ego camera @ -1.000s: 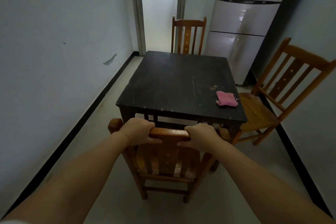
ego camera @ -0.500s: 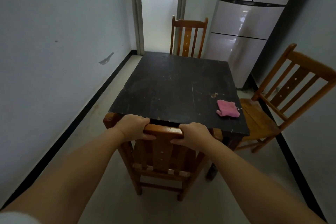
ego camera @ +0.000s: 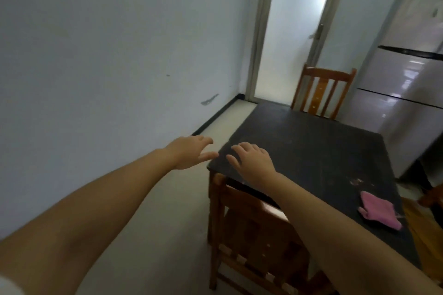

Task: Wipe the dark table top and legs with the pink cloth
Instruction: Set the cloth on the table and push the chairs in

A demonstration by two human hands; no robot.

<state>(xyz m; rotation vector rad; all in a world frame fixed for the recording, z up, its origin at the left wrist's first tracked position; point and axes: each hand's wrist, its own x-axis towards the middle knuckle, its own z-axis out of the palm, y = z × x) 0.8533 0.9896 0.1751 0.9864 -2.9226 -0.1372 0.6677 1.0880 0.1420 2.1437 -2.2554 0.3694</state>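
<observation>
Near chair: a wooden chair [ego camera: 254, 230] sits closest to the camera, pushed in under the near edge of the bench, its back rail just below the bench edge and partly hidden by the person's right forearm.
Right hand: the right hand [ego camera: 254, 160] hangs over the near left corner of the bench, palm down, fingers spread and relaxed, grasping nothing; whether the fingertips touch the top cannot be told.
Left hand: the left hand [ego camera: 189, 152] is just left of that same corner, out over the floor, fingers loosely extended and released, holding nothing.
Pink cloth: the pink cloth [ego camera: 380, 211] lies crumpled on the bench top near its near right corner, well apart from both hands.
Bench: the dark bench [ego camera: 316, 151] has a square, scuffed top, with pale marks just beyond the cloth.
Side chair: at the right side of the bench, only a part of another wooden chair [ego camera: 422, 220] shows at the frame edge.
Far chair: a slat-backed wooden chair [ego camera: 322, 92] stands upright at the far edge of the bench.
Fridge: a pale fridge [ego camera: 407, 84] stands beyond the far right corner of the bench.
Doorway: an open doorway [ego camera: 292, 31] lies past the bench's far left corner.
Wall: a white wall [ego camera: 107, 43] with a dark skirting runs along the left of the bench.
</observation>
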